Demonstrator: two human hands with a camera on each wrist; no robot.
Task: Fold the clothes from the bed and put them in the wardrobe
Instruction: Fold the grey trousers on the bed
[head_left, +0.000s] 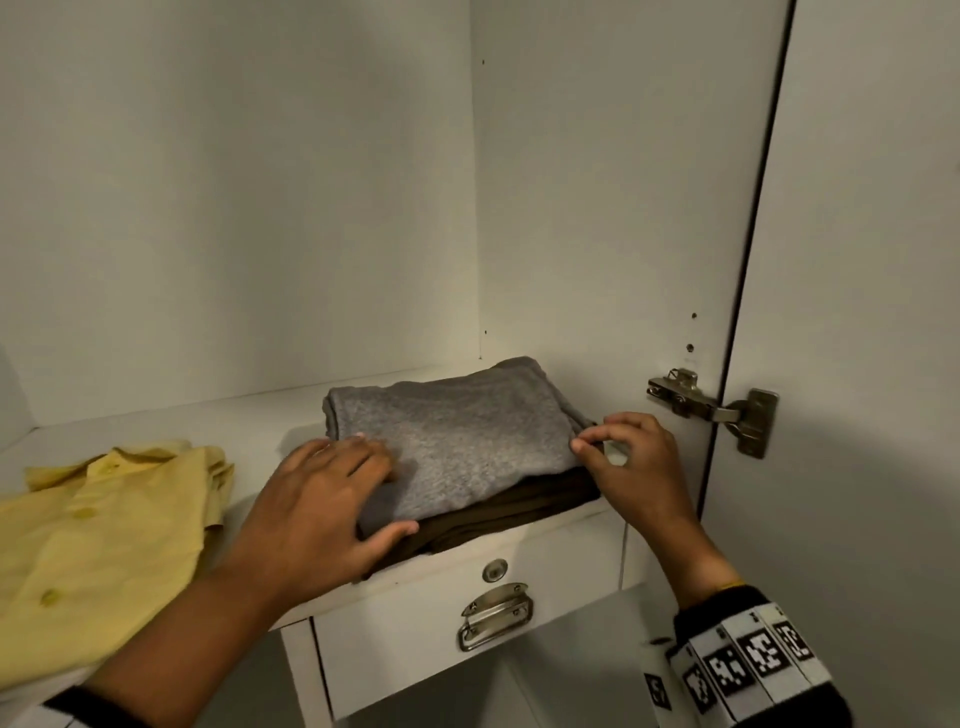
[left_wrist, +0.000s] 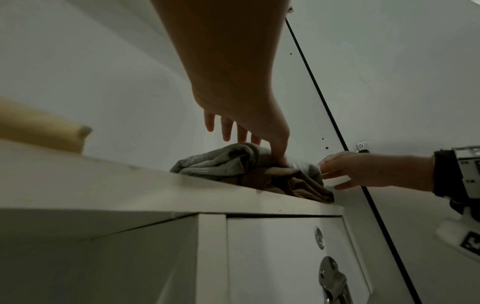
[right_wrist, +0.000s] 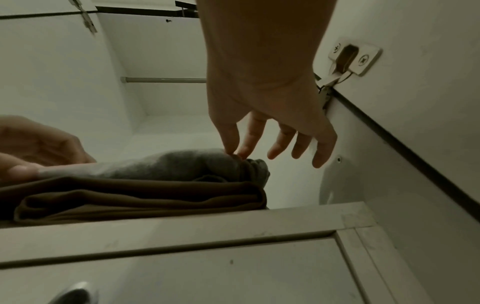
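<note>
Grey top (head_left: 447, 447): folded on brown garment (head_left: 514, 512), shelf's right front corner.
Left hand (head_left: 317, 499): flat, pressing its left edge.
Right hand (head_left: 631, 460): pinching its right edge.
Yellow shirt (head_left: 98, 540): shelf's left.

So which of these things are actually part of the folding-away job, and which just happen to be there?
Part of the job:
- grey folded garment, under the left hand, its corner pinched by the right hand
- brown folded garment beneath it
- yellow shirt, beside them on the wardrobe shelf

Just there:
- drawer with metal handle
- door hinge
- hanging rail
</note>
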